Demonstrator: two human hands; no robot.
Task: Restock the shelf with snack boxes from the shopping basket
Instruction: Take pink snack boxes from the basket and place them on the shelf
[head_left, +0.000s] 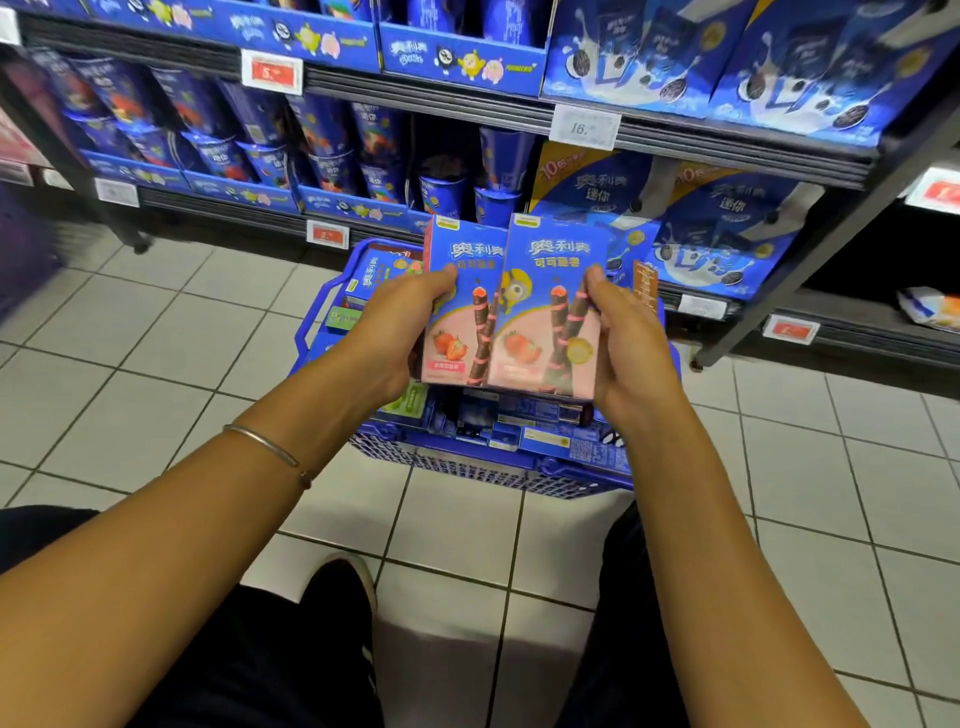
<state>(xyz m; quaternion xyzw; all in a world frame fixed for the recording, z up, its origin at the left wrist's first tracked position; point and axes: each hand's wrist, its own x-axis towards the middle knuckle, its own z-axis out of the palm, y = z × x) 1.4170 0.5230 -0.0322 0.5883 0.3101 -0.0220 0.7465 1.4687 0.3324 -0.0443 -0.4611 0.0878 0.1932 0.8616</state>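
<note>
A: Your left hand grips the left box by its left edge. The thumb is pressed on the printed front and the other fingers are hidden behind.

B: Your right hand does the same on the other side. It holds the right box by its right edge, with the thumb laid on the front and the palm under the lower corner.

A: You have both boxes upright, faces toward you and side by side. The right box overlaps the right edge of the left one, so they touch.

B: You hold them in the air above the blue basket, which stands on the tiled floor in front of the shelf. Neither box is on the shelf yet.

A: More boxes of the same blue kind lie in the basket, some flat and some on edge. How many there are I cannot tell.

B: Behind your hands, the low shelf carries blue cups on the left and large blue packs on the right. A price tag hangs on the rail above them.

A: A thin bangle sits on your left wrist.

B: One dark shoe shows on the tiles near the basket, between your forearms.
</note>
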